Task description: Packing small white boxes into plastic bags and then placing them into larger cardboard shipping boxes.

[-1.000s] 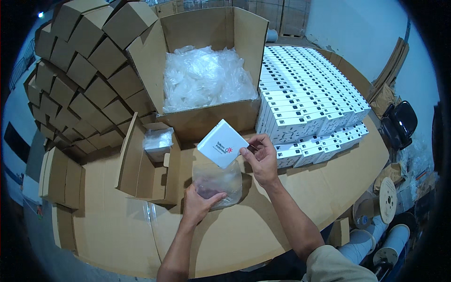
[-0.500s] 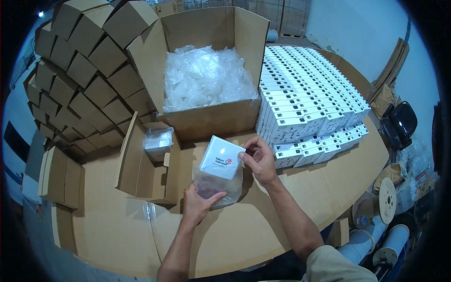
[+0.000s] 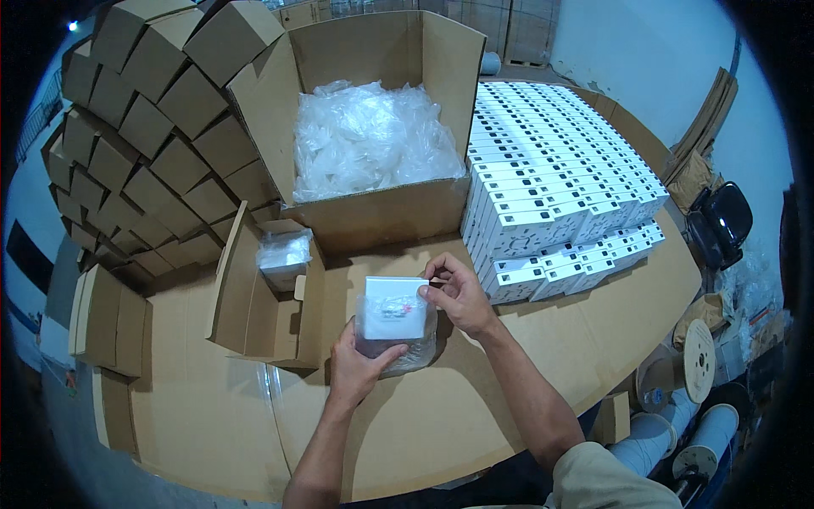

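A small white box (image 3: 395,324) stands partway inside a clear plastic bag (image 3: 410,360), its upper end sticking out of the mouth. My left hand (image 3: 360,365) is closed around the bag's lower left side, thumb across the front. At the upper right corner of the box, my right hand (image 3: 458,294) pinches its edge between thumb and fingers. Left of my hands stands an open brown carton (image 3: 260,321), with a plastic-wrapped white box (image 3: 286,252) at its far end.
A large open carton (image 3: 381,216) full of loose clear bags (image 3: 369,136) stands behind my hands. Rows of white boxes (image 3: 543,222) are stacked at right. Brown cartons (image 3: 174,161) pile up at far left. Cable spools (image 3: 699,360) lie beyond the table's right edge.
The white box has straightened from a tilt and slid deeper into the bag. My right hand has moved slightly down and left with it; my left hand keeps its grip.
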`<action>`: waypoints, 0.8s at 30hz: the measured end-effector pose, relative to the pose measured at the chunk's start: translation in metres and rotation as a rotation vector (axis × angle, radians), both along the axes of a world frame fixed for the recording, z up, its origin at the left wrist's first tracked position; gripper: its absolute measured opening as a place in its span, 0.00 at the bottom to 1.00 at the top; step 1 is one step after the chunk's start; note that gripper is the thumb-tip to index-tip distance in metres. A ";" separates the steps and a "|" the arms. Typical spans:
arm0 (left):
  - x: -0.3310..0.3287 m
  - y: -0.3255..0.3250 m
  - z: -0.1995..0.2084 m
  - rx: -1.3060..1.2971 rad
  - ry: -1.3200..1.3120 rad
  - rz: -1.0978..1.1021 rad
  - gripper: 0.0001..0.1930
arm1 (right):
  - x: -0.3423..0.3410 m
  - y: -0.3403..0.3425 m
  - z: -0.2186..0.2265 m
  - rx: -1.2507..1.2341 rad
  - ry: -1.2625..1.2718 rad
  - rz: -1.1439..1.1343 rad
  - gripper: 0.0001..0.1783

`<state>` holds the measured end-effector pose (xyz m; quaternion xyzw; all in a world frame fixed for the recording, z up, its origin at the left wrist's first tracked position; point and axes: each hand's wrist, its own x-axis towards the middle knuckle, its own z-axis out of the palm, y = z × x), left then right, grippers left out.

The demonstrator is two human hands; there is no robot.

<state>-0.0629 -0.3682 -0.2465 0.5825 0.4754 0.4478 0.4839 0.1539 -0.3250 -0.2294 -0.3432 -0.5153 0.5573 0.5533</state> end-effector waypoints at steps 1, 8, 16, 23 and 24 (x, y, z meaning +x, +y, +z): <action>0.000 0.000 0.000 0.022 0.031 0.001 0.28 | 0.001 0.000 0.000 0.006 -0.013 -0.006 0.13; 0.001 0.001 0.001 -0.115 -0.119 0.059 0.13 | 0.001 0.002 -0.006 0.034 -0.036 0.015 0.13; 0.001 0.006 -0.010 -0.081 -0.218 0.227 0.14 | -0.003 -0.003 0.003 -0.302 -0.327 0.124 0.21; 0.002 0.005 -0.007 -0.048 -0.181 0.212 0.16 | -0.010 -0.006 0.011 -0.285 -0.279 0.144 0.16; 0.003 0.004 -0.006 -0.049 -0.183 0.210 0.16 | -0.009 -0.006 0.008 -0.248 -0.290 0.139 0.16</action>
